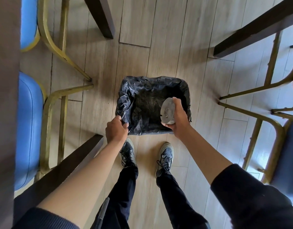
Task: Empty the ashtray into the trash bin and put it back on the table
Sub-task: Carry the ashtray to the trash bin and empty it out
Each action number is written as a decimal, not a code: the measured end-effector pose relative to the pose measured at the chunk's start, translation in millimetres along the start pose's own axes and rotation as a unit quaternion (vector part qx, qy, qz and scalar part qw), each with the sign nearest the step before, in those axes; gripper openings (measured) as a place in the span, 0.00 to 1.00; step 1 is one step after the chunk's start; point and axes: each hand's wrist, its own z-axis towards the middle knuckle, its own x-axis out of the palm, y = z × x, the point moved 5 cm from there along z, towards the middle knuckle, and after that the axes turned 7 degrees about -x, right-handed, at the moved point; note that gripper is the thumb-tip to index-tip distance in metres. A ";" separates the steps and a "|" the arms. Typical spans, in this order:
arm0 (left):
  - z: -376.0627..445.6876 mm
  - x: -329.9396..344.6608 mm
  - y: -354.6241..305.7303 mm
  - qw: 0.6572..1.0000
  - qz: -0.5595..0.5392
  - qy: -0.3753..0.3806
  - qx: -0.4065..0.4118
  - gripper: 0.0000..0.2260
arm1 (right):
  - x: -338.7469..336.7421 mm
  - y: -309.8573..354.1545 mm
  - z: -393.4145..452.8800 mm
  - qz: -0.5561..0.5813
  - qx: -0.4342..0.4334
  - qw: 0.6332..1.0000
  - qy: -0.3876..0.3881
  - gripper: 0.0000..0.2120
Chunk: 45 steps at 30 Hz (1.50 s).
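Observation:
A square trash bin (126,96) lined with a black plastic bag stands on the wooden floor in front of my feet. My right hand (179,119) grips a round grey ashtray (167,111), tipped on its side over the bin's right half, its inner face turned left toward the bin's middle. My left hand (116,129) pinches the bag's rim at the bin's near left corner. Dark litter lies at the bottom of the bin.
Blue-cushioned chairs with gold metal frames stand at the left (30,123) and right (287,156). Dark wooden table legs (102,17) slant in around the bin; another one (251,32) is at the upper right. A table edge (3,96) runs down the left side.

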 end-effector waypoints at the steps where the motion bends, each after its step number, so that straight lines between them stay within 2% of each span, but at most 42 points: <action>1: -0.8 0.1 0.1 1.000 0.002 0.000 -0.001 0.17 | -0.4 3.2 1.8 -0.023 -0.015 1.000 -0.004 0.10; 9: 1.6 -2.2 0.3 1.000 0.007 0.003 -0.016 0.17 | -2.4 7.0 15.3 -0.117 -0.065 0.991 0.010 0.13; 13: 1.0 -2.9 -0.1 1.000 0.005 0.004 -0.017 0.15 | -0.6 2.3 17.1 -0.143 -0.089 0.986 0.010 0.21; 18: 0.9 -2.5 -0.1 1.000 0.004 0.004 -0.020 0.15 | 0.6 6.8 15.6 -0.142 -0.117 0.983 -0.017 0.12; 21: 0.9 -2.0 -1.0 1.000 0.007 0.004 -0.019 0.15 | -0.5 5.8 19.3 -0.159 -0.122 0.980 -0.020 0.23; 23: 1.0 -1.8 -0.5 1.000 0.005 0.002 -0.021 0.15 | -1.0 4.9 21.3 -0.168 -0.130 0.977 -0.015 0.26; 28: 0.5 -2.1 -0.1 1.000 0.000 -0.001 -0.018 0.13 | -0.3 6.8 24.4 -0.162 -0.165 0.973 0.006 0.19; 31: 0.4 -1.8 -0.8 1.000 0.000 -0.002 -0.016 0.13 | -1.5 1.6 28.7 -0.174 -0.162 0.971 0.000 0.24; 39: 0.7 -0.3 0.5 1.000 -0.016 0.000 -0.022 0.12 | -1.6 0.6 29.0 -0.198 -0.174 0.964 -0.022 0.23; 41: 0.9 0.1 1.0 1.000 -0.019 0.001 -0.024 0.13 | -2.0 -0.1 26.9 -0.197 -0.179 0.963 -0.030 0.26; 45: 1.3 1.0 1.2 0.999 -0.022 0.003 -0.023 0.13 | 2.3 -1.4 24.5 -0.248 -0.223 0.943 -0.018 0.27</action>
